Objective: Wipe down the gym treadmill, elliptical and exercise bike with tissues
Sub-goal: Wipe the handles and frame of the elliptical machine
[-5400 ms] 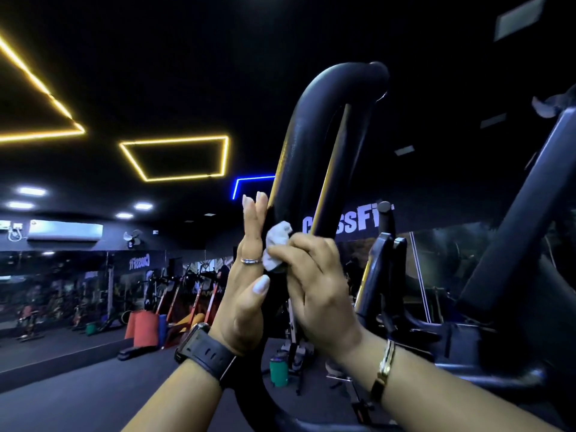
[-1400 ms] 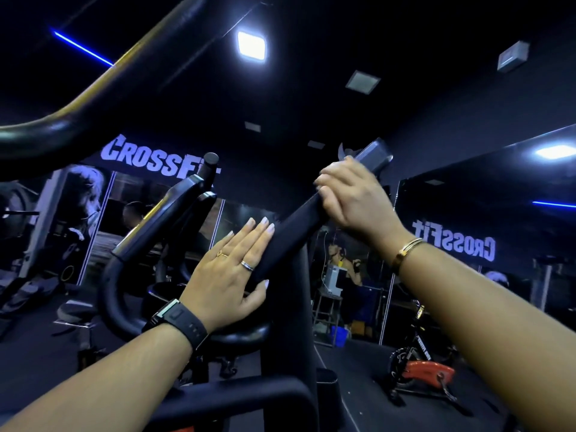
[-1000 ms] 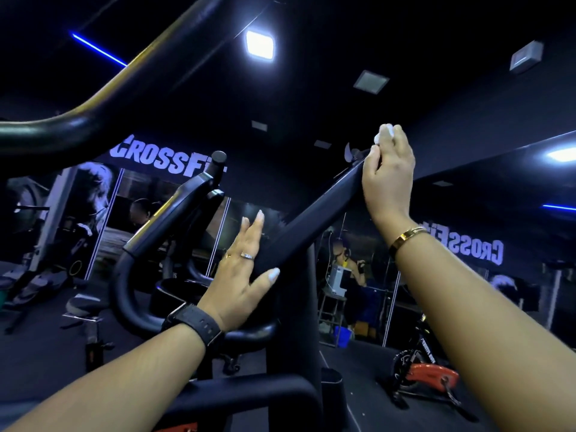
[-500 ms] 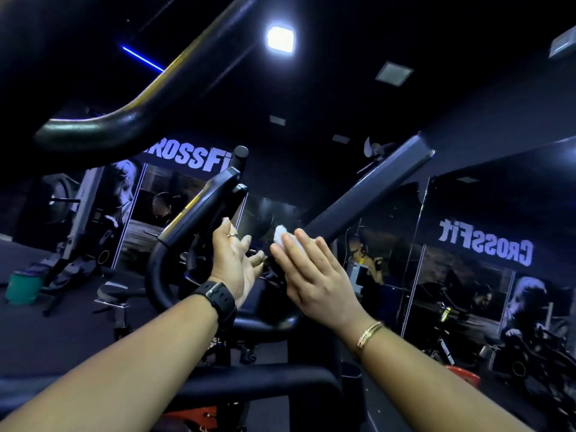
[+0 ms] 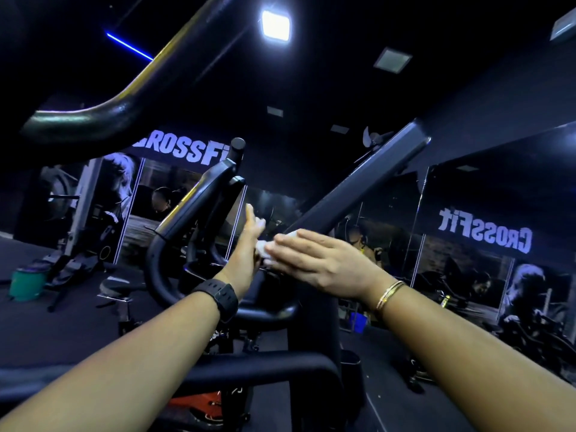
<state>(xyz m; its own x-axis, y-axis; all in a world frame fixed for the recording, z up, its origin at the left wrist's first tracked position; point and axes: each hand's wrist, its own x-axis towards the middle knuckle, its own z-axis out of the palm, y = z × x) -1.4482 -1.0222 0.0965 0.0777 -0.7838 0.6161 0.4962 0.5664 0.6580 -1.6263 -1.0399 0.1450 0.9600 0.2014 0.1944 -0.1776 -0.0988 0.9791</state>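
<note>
- Where the slanted dark bar [image 5: 358,194] reaches its lower end, the right hand [image 5: 324,263], fingers straight and together, presses a white tissue [image 5: 265,248] flat against it.
- Left hand [image 5: 246,251] upright, fingers straight, palm turned toward the tissue, just beside it.
- Tissue under right fingertips, between both hands.

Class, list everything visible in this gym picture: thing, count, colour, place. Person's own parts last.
tissue: one, white, under right fingers
slanted bar: one, dark grey, centre to upper right
curved handlebar: one, black, upper left
ceiling light: one, white, top centre
CrossFit sign: two, white, back wall; right one reversed
bucket: one, green, far left floor
watch: one, black, left wrist
left hand: one, fingers straight, beside tissue
right hand: one, flat on tissue
</note>
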